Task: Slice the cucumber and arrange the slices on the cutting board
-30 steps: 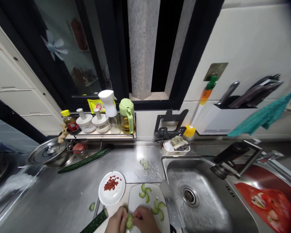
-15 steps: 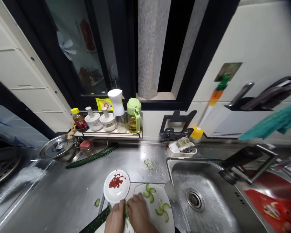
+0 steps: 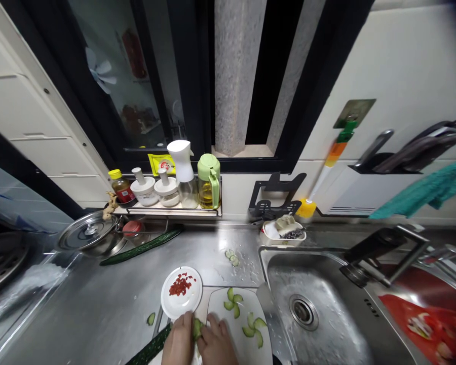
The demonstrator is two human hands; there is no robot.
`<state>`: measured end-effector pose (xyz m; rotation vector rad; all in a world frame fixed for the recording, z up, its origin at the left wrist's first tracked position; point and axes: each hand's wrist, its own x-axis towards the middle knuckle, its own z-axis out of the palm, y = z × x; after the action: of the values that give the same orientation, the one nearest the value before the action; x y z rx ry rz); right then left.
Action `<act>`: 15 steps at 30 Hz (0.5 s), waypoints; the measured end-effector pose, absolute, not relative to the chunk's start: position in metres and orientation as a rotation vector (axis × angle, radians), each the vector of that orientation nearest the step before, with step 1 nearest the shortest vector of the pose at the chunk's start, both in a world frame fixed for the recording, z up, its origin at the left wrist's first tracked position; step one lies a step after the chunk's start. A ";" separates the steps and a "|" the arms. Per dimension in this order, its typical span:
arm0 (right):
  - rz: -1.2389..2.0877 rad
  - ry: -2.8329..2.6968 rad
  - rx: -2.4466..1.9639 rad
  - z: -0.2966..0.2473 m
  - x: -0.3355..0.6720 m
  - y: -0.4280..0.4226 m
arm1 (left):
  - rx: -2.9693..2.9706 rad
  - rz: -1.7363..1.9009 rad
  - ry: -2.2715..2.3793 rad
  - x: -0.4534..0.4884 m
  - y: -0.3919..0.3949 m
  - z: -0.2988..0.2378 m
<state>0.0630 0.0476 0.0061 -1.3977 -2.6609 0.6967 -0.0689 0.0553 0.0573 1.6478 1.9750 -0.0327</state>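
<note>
1. While the left hand (image 3: 178, 338) and the right hand (image 3: 217, 341) are close together, the cucumber piece (image 3: 197, 329) is between them, touched by both, at three o'clock from the left hand and nine from the right; neither is nearer.
2. Its long axis seems to point to twelve, but the hands partly cover it; how firmly each one holds, I cannot tell.
3. On the large plate (image 3: 248, 300), slices form one flower (image 3: 235, 300) near half past one and another flower (image 3: 250, 332) at three; the right hand stands in between.
4. The small plate (image 3: 182, 305) with red berries (image 3: 180, 285) is at eleven.
5. Beside the left hand, the cut cucumber (image 3: 151, 349) runs toward eight.
</note>
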 end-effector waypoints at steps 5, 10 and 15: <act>0.669 -2.594 -1.425 -0.009 0.060 0.046 | 1.634 -0.104 2.031 -0.070 0.057 0.067; 0.774 -2.581 -1.491 -0.008 0.059 0.047 | 1.642 -0.016 2.018 -0.079 0.056 0.066; 0.888 -2.316 -1.491 0.022 0.073 0.052 | 1.725 0.339 1.849 -0.086 0.049 0.052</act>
<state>0.0727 0.0522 0.0224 -1.4910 -2.3156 0.8879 -0.0855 0.0493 0.0519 1.7250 1.8492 0.3388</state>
